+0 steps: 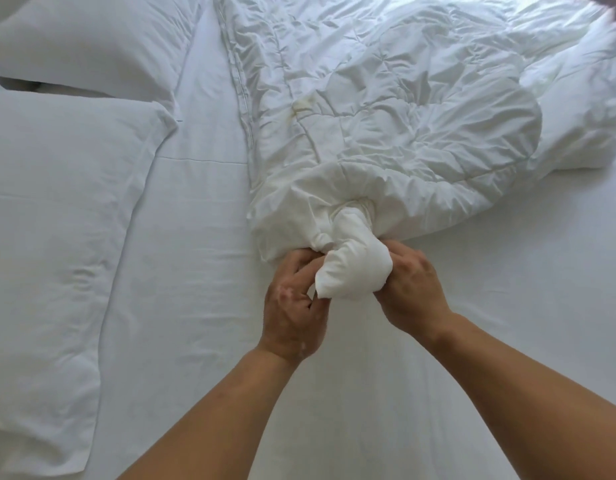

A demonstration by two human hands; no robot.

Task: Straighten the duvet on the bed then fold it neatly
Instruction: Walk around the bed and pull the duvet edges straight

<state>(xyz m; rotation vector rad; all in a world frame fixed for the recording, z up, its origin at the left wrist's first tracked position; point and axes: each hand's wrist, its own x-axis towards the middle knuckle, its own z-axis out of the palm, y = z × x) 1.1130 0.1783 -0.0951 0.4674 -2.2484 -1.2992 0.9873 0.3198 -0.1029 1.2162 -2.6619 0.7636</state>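
Duvet (386, 116) crumpled on bed (438, 341), knotted corner gripped between left hand (294, 306), right hand (408, 289)

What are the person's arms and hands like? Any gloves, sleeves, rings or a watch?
Both are bare. The left hand and right hand wear no gloves, and no ring shows on the fingers in view. Both forearms are uncovered right down to the bottom edge of the picture, so no sleeve shows. No watch or bracelet is on either wrist.
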